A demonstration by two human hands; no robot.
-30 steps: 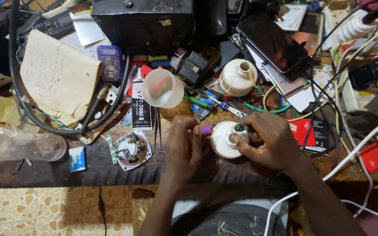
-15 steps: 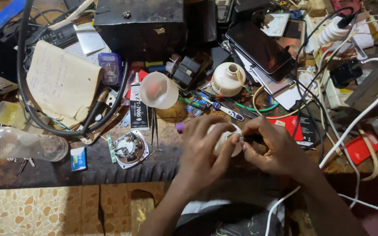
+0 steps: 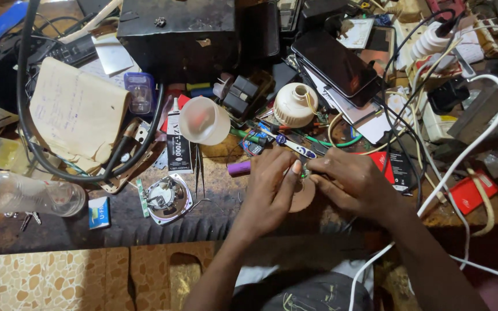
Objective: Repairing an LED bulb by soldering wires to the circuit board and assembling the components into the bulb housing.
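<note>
Holding a small round part (image 3: 303, 194) between them, both hands meet just above the near edge of the cluttered workbench (image 3: 220, 222). The left hand (image 3: 269, 193) has its fingers curled around the left side of the part, with the thumb stretched toward the right hand. The right hand (image 3: 350, 183) pinches the top of the part with closed fingertips; what exactly is between them is too small to tell. The part looks like a flat brownish disc, mostly hidden under the fingers.

A purple cylinder (image 3: 239, 168) lies just beside the left hand. Farther back stand a white bulb base (image 3: 295, 105) and a translucent dome cover (image 3: 204, 120). A black glue tube (image 3: 177, 141) lies to the left of the dome, and a round circuit piece (image 3: 165, 197) sits below the tube. A clear plastic bottle (image 3: 27, 194) lies at the left edge.
</note>
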